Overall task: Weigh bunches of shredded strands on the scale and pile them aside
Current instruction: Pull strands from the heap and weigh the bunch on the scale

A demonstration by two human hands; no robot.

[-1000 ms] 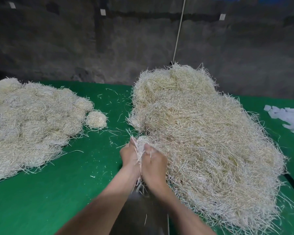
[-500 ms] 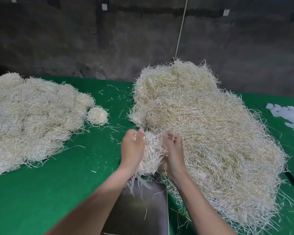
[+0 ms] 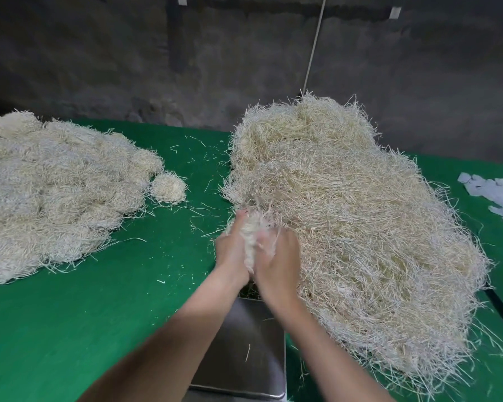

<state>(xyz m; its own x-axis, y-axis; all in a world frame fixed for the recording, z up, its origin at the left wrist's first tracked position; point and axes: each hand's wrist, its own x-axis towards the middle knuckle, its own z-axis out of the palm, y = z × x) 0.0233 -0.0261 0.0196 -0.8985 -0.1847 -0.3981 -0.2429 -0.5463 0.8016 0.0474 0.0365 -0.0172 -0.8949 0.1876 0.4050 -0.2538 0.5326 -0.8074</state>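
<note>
bunch (image 3: 251, 237): blurred pale strands, squeezed between both hands over the scale (image 3: 256, 329), at the loose heap (image 3: 360, 227) edge
left hand (image 3: 230, 250): curled round bunch, fingertips hidden
right hand (image 3: 278, 259): same grip
scale: forearms hide its sides
weighed pile (image 3: 55, 192): cut off left

Light: soft, even, from overhead; desk (image 3: 70, 329) bright, back wall (image 3: 99, 53) dim.
Shadows: faint.
Blur: left hand (image 3: 230, 252), right hand (image 3: 278, 258) and the bunch (image 3: 251, 236) between them motion-smeared.
Glare: dull sheen on scale pan (image 3: 244, 343).
Edges: wide-angle bending.
</note>
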